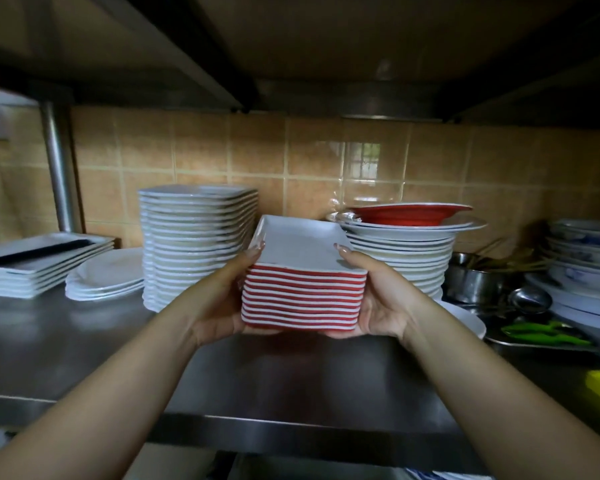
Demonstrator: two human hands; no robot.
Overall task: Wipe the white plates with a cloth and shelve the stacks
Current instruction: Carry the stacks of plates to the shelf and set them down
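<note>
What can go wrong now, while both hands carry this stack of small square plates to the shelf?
1. The red-and-white stack is held only at its sides by the left hand and right hand; tilting may let plates slide off.
2. The gap between the tall white stack and the round stack looks narrow; an edge may knock them.

A stainless-steel shelf (84,341) carries a tall stack of square white plates (196,247), flat white rectangular trays (42,265), oval white dishes (104,280), round white plates (402,261), and a steel pot (471,282).
</note>
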